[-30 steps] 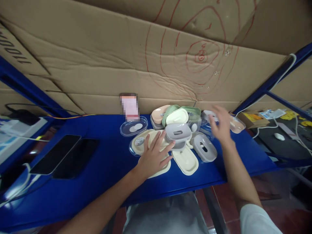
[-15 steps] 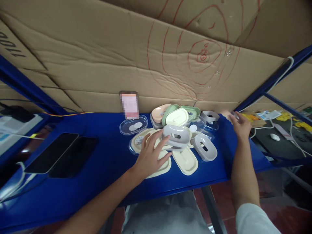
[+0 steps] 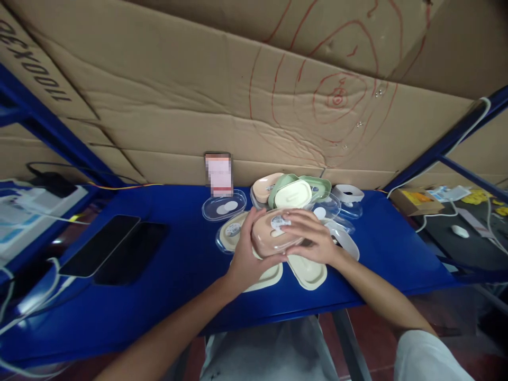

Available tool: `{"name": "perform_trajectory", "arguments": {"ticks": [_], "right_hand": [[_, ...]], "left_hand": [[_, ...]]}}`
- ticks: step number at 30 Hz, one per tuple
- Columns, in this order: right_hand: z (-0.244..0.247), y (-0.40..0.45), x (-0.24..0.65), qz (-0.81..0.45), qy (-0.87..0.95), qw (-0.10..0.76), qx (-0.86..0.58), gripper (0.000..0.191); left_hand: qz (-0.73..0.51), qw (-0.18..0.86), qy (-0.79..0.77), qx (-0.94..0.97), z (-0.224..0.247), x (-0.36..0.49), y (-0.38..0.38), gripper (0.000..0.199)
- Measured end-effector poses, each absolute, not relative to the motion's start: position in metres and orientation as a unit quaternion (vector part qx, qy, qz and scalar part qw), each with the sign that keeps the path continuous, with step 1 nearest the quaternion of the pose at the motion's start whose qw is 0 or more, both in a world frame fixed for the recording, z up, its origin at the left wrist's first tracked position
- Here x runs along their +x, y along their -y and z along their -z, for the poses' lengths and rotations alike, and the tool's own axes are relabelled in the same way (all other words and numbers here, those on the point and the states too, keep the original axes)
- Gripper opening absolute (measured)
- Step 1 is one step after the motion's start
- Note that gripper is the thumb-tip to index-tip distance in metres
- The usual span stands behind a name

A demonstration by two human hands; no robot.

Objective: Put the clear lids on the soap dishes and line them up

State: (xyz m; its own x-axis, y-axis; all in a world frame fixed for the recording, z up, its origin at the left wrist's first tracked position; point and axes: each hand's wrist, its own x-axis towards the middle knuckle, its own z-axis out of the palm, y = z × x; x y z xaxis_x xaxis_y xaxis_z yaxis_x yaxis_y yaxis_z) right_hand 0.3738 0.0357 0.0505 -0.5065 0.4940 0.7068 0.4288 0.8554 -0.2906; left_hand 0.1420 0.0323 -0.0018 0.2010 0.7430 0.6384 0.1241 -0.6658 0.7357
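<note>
While both arms reach in over the blue bench (image 3: 166, 312), the person holds a peach soap box (image 3: 264, 238) between two hands, just above the near part of a loose heap of similar pieces. The left hand (image 3: 250, 256) is curled round its left end, thumb along the near edge; the right hand (image 3: 315, 235) grips it from the right, fingers laid across the top beside a printed label (image 3: 279, 222). From where I stand, I can't tell whether its underside touches anything below. On the person's side of it lie two cream trays, the left one (image 3: 270, 279) partly covered by the left hand, the right one (image 3: 308, 274) lying at a slant. A grey dish (image 3: 351, 243) shows partly behind the right hand. Farther back, a peach dish (image 3: 262, 187) sits next to green dishes (image 3: 323, 185), with a cream piece (image 3: 293, 195) overlapping them in front. A clear lid (image 3: 214, 206) with white round stickers lies to the left, and a brown cardboard sheet (image 3: 178, 100) stands behind everything.
</note>
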Motion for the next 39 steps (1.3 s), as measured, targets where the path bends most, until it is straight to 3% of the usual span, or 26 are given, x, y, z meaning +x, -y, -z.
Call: {"name": "perform_trajectory", "arguments": {"ticks": [2, 5, 8, 11, 16, 20, 23, 25, 28, 30, 35, 39], "right_hand": [[-0.059, -0.042, 0.381, -0.079, 0.828, 0.46, -0.31, 0.049], [-0.079, -0.066, 0.402, -0.018, 0.767, 0.479, -0.426, 0.046], [-0.09, -0.106, 0.427, 0.031, 0.716, 0.459, -0.525, 0.047], [-0.092, -0.142, 0.444, 0.005, 0.725, 0.413, -0.551, 0.05], [-0.114, -0.126, 0.425, -0.007, 0.799, 0.357, -0.483, 0.044], [-0.125, -0.077, 0.384, -0.108, 0.921, 0.202, -0.314, 0.047], [-0.114, -0.063, 0.363, -0.109, 0.934, 0.122, -0.317, 0.054], [-0.108, -0.066, 0.359, -0.102, 0.933, 0.098, -0.33, 0.045], [-0.113, -0.073, 0.367, -0.086, 0.934, 0.123, -0.323, 0.031], [-0.122, -0.077, 0.378, -0.052, 0.927, 0.175, -0.328, 0.031], [-0.131, -0.097, 0.419, 0.071, 0.838, 0.281, -0.462, 0.041], [-0.114, -0.126, 0.448, 0.086, 0.803, 0.25, -0.535, 0.04]], "left_hand": [[-0.557, 0.247, -0.281, 0.742, -0.001, 0.14, -0.034, 0.122], [-0.526, 0.17, -0.272, 0.788, -0.005, 0.137, -0.035, 0.106], [-0.47, 0.117, -0.285, 0.827, -0.008, 0.135, -0.035, 0.078], [-0.422, 0.08, -0.281, 0.858, -0.009, 0.133, -0.037, 0.065], [-0.441, 0.073, -0.3, 0.843, -0.011, 0.131, -0.041, 0.047], [-0.47, 0.063, -0.301, 0.827, -0.011, 0.128, -0.046, 0.038], [-0.469, 0.031, -0.335, 0.817, -0.005, 0.13, -0.046, 0.045], [-0.47, -0.028, -0.358, 0.806, 0.0, 0.133, -0.042, 0.055], [-0.443, -0.117, -0.328, 0.826, 0.005, 0.138, -0.033, 0.061], [-0.396, -0.134, -0.313, 0.853, 0.006, 0.141, -0.028, 0.057], [-0.328, -0.093, -0.365, 0.867, 0.0, 0.14, -0.031, 0.055], [-0.355, -0.05, -0.346, 0.867, -0.004, 0.132, -0.039, 0.03]]}}
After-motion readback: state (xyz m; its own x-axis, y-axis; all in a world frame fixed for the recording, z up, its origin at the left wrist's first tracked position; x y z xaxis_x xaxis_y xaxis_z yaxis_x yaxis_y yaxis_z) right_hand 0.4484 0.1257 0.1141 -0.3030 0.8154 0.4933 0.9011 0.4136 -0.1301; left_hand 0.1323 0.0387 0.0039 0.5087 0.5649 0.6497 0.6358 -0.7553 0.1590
